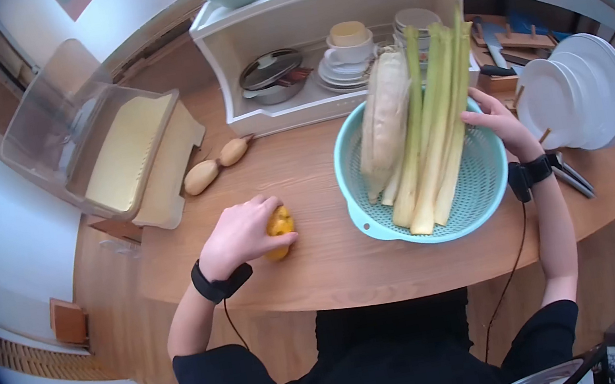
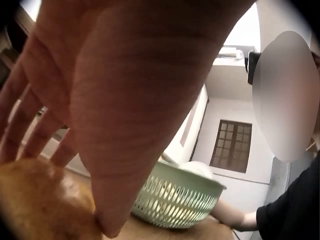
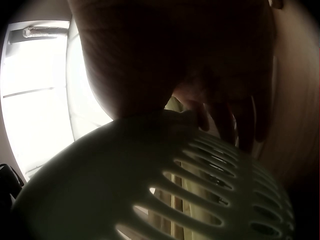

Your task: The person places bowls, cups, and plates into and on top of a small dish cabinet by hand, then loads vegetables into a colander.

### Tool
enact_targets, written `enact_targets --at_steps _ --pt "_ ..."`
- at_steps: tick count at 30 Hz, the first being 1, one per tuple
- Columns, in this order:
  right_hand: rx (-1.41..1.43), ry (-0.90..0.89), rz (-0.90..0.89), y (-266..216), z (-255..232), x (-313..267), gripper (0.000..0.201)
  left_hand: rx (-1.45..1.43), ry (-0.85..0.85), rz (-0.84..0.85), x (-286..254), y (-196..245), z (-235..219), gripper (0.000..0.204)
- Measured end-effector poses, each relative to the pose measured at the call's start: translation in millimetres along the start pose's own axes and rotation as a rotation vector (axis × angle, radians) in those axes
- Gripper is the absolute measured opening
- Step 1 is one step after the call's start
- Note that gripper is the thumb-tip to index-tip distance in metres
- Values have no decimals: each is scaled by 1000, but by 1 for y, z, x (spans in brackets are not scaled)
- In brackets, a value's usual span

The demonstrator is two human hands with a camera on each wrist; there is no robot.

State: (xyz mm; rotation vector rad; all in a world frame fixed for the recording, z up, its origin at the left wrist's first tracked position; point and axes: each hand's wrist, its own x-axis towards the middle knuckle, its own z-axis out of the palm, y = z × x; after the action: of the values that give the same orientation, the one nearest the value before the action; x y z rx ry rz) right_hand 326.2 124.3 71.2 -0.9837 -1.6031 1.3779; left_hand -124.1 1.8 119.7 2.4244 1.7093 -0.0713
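My left hand (image 1: 244, 232) is curled round a rounded yellow, brown-mottled item (image 1: 280, 232) on the table. In the left wrist view the thumb lies at one side of this shiny item (image 2: 47, 205) and the fingers at the other; its kind cannot be told. My right hand (image 1: 500, 123) grips the far right rim of a turquoise colander (image 1: 486, 200), which stands on the table. Long pale-green celery stalks (image 1: 435, 131) lean in it beside a thick whitish vegetable (image 1: 385, 115). In the right wrist view, the colander's slotted wall (image 3: 115, 175) fills the lower part.
A two-segment lotus root (image 1: 202, 176) lies left of centre. Behind stands a white shelf (image 1: 234, 31) with bowls, cups and a lidded pan (image 1: 273, 77). An open clear-lidded bin (image 1: 133, 155) is at left. White plates (image 1: 551, 101) and a knife (image 1: 494, 50) stand at right.
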Motion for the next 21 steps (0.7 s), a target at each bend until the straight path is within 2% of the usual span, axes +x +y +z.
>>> enact_targets --at_steps 3,4,7,8,10,12,14,18,20,21 --pt "27 -20 13 -3 -1 -2 68 -94 76 86 14 -5 11 51" --pt "10 -16 6 -4 -1 -2 68 -173 201 167 18 -4 4 47" --pt "1 -5 21 -3 -1 -3 71 -591 433 292 28 22 -40 45" --pt "1 -6 22 -1 -3 -2 73 -597 428 301 34 34 -48 45" --pt "-7 -8 20 -1 -3 -1 76 -972 466 495 48 66 -58 48" --pt "-6 -2 19 1 -4 0 77 -995 164 577 67 100 -59 53" --pt "19 -8 16 3 -4 0 76 -938 -123 567 90 133 -48 55" --pt "54 -10 21 4 -5 -1 71 -842 -197 670 131 169 -25 65" --pt "31 -14 24 4 -7 -2 69 -776 -198 739 139 172 -26 76" --pt "11 -11 27 4 -6 -1 68 -772 -193 718 137 167 -27 76"
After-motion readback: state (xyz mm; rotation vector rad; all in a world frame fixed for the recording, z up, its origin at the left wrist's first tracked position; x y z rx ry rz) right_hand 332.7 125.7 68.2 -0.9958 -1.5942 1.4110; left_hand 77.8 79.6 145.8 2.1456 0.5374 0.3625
